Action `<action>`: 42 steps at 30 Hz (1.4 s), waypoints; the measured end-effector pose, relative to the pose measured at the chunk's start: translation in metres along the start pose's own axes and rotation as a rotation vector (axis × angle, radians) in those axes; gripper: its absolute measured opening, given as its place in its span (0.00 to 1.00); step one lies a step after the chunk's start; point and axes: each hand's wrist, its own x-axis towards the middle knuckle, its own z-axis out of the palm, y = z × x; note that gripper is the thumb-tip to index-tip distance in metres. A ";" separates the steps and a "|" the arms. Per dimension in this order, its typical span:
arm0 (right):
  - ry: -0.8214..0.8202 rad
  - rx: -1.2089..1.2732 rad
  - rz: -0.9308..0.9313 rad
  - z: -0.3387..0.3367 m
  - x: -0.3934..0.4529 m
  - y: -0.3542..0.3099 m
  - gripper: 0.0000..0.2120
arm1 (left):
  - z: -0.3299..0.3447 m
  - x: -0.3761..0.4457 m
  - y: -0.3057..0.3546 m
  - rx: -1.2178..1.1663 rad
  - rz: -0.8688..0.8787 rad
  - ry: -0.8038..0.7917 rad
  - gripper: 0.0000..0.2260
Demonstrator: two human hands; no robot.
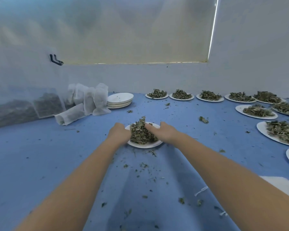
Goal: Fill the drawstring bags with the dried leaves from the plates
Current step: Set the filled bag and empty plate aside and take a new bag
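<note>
Blue cloth (pixel 57 155) across the whole table, littered with leaf crumbs. Near the middle, a white plate (pixel 145 145) heaped with dried leaves (pixel 141 132) — left hand (pixel 119 131) cupped against the left side of the heap, fingers buried in the leaves, so spread or pressed together cannot be told. Right hand (pixel 163 131) pressed to the heap's right side, fingers straight and close together, tips resting on the leaves. Far left, against the wall: white drawstring bags (pixel 93 99) standing upright, one lying on its side, and just beside them a stack of bare plates (pixel 119 100). Along the far edge and down the right side — more plates of leaves (pixel 210 95), well apart from the hands
</note>
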 end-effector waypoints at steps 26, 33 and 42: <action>0.155 -0.334 -0.094 -0.097 -0.202 0.059 0.28 | 0.064 -0.192 0.103 -0.026 0.525 -0.291 0.03; 0.239 -0.627 -0.103 -0.121 -0.249 0.122 0.22 | 0.117 -0.222 0.115 0.100 0.712 -0.217 0.22; 0.379 -0.573 -0.230 -0.118 -0.241 0.142 0.13 | 0.140 -0.219 0.113 0.113 0.754 -0.022 0.20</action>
